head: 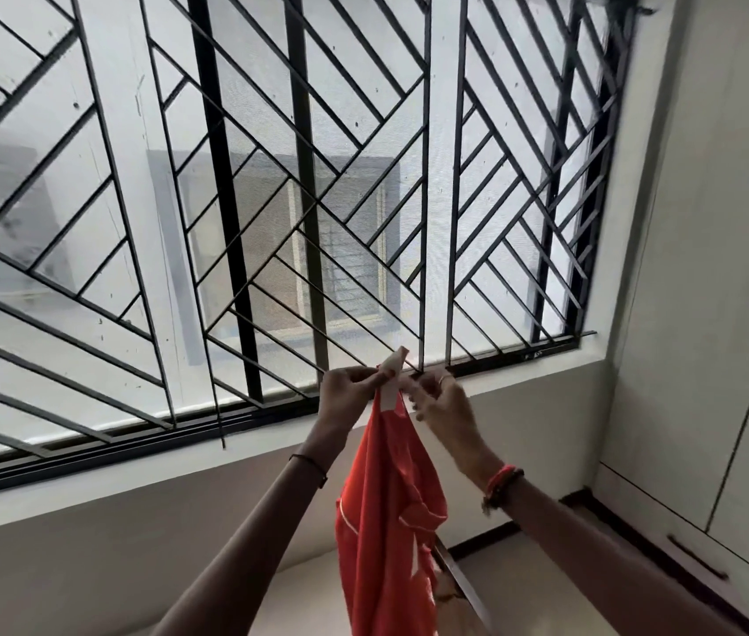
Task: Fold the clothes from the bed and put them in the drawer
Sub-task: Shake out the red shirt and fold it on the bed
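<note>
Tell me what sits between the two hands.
In the head view, the white-trimmed top of the red garment fills the gap. The left hand and right hand each pinch it, and the rest hangs below.

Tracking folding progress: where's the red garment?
Lower centre, head view: the red garment hangs pinched by left hand and right hand, before the window grille.

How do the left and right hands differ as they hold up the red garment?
The left hand wears a thin dark thread at the wrist; the right hand wears red and dark bangles. The right hand shows a ring; the left hand shows none. Both pinch the top edge of the red garment.
</note>
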Available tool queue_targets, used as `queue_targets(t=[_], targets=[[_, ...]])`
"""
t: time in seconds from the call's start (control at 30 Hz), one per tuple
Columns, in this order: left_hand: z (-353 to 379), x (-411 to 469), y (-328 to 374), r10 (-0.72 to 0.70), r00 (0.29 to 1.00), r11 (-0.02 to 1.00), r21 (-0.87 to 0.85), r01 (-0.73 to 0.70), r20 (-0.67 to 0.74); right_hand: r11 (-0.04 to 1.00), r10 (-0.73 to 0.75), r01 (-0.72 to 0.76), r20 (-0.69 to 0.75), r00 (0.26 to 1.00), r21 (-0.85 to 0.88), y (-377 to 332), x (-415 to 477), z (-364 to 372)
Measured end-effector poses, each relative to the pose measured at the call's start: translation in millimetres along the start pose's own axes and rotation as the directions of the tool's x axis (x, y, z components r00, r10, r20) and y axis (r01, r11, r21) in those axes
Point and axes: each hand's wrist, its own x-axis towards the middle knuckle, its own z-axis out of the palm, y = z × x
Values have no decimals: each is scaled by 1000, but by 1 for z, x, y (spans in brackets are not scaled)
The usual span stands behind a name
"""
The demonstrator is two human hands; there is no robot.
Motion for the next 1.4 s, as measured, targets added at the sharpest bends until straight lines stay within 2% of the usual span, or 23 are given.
queue_targets(t=[0.1, 0.23, 0.43, 0.57, 0.63, 0.73, 0.87, 1.03, 1.2, 1.4], targets=[[2, 1, -2, -34, 999, 999, -1, 34, -13, 969, -55, 66, 55, 997, -238, 22, -28, 10], [2, 2, -3, -41, 999, 999, -5, 41, -15, 946, -60, 83, 80, 995, -312, 43, -32, 18], [-14, 1, -4, -58, 994, 998, -30, 55, -88, 955, -29, 58, 104, 994, -292, 41, -14, 7], [-24, 0, -9, -97, 989, 993, -75, 89, -111, 993, 92, -73, 227, 970, -89, 45, 1, -4], [-27, -2, -11, -112, 988, 992, -71, 105, -106, 995, 91, -78, 282, 955, -58, 42, 7, -8], [-32, -3, -13, -127, 988, 991, -62, 122, -86, 986, 3, 56, 352, 936, -158, 30, 18, -14], [-32, -1, -10, -162, 983, 985, -80, 156, -86, 900, -179, 302, 366, 913, -314, 14, 33, -13], [-25, 2, 1, -215, 976, 969, -128, 211, -21, 780, -426, 524, 323, 845, -341, 2, 40, -2], [-20, 1, 10, -186, 980, 972, -135, 193, 64, 683, -528, 602, 290, 798, -414, -5, 40, 2], [-14, -1, 15, -195, 981, 954, -229, 192, 7, 629, -597, 633, 241, 765, -451, -13, 36, 3]])
